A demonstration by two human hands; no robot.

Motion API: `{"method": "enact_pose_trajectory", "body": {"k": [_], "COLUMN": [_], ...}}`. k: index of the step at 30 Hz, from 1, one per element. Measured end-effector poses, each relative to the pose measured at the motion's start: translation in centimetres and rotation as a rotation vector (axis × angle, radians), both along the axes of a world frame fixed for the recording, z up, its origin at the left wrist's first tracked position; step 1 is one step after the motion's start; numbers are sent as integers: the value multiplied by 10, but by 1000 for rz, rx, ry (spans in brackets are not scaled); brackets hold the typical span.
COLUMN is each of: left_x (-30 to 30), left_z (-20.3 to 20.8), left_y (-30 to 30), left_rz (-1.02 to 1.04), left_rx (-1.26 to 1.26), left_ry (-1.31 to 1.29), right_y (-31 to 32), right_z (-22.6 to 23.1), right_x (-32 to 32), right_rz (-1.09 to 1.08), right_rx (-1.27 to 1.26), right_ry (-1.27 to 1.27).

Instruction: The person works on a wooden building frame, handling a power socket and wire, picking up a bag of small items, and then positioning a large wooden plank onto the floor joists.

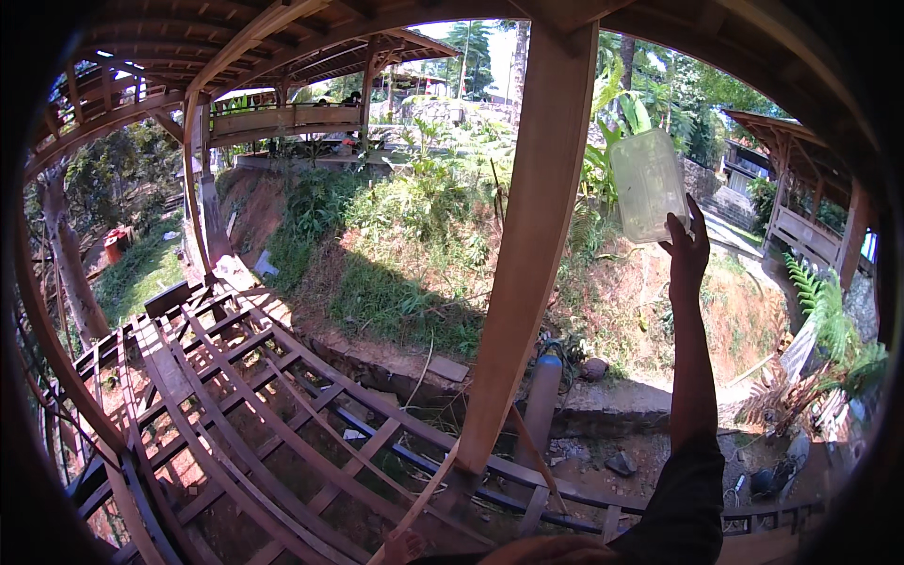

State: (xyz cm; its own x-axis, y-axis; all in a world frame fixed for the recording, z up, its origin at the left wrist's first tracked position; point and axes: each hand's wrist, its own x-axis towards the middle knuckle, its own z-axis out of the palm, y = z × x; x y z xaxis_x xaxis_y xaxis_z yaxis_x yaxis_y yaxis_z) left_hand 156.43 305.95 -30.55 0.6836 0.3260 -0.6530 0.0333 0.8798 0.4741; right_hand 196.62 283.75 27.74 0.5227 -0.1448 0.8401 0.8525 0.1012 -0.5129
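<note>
My right hand [688,243] is raised at the end of an outstretched arm. It is closed on the lower right corner of a clear, frosted plastic container [650,185], rectangular with rounded corners. The container is tilted, in the air to the right of a thick wooden post [527,245], and looks empty. Low at the bottom edge, my left hand [403,545] is closed around a thin slanting wooden batten [426,499] that runs up to the foot of the post. Its fingers are small and dim here.
An open floor frame of wooden joists [254,395] with wide gaps lies at left, ground visible beneath. Past it a grassy earth bank [405,273] rises. A pipe [541,395] stands behind the post. Roof beams [254,42] arch overhead; fern fronds [829,311] hang at right.
</note>
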Motion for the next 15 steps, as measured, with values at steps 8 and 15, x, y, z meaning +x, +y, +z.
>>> {"method": "enact_pose_trajectory", "body": {"k": [8,15], "left_x": [-36,-74], "left_z": [-29,-105], "left_y": [77,151], "left_rz": [37,115], "left_rx": [25,183], "left_ry": [0,-177], "right_y": [34,50], "right_z": [124,187], "right_x": [-13,-15], "right_rz": [-919,-1133], "right_rx": [-401,-366], "right_ry": [-440,-506]}}
